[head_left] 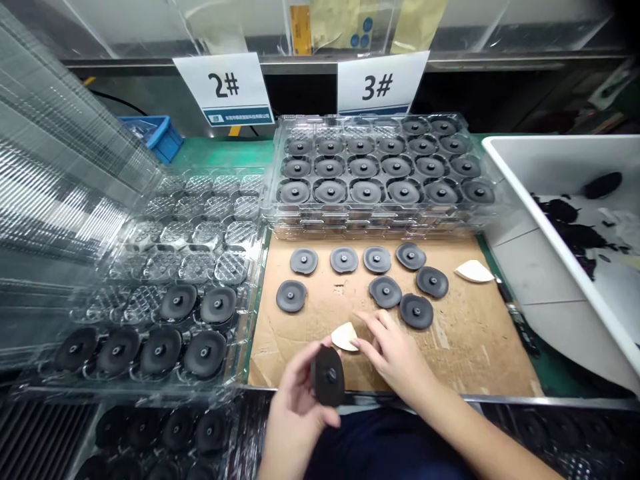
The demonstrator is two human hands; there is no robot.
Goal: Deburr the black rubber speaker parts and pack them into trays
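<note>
My left hand (pixel 295 407) is closed round a black round disc (pixel 329 377) with a small centre hub, held upright near the front edge of the brown cardboard sheet (pixel 480 347). My right hand (pixel 395 353) pinches a small white wedge-shaped piece (pixel 345 337) just above that disc. Several more black discs (pixel 385 291) lie loose on the cardboard beyond my hands. A second white piece (pixel 474 271) lies at the cardboard's right side.
A stack of clear trays (pixel 380 167) filled with black discs stands behind the cardboard. A partly filled clear tray (pixel 170 287) lies at the left, beside tall stacked empty trays (pixel 55 200). A white bin (pixel 565 200) with black scraps sits at the right. Signs 2# (pixel 223 87) and 3# (pixel 379 85) stand behind.
</note>
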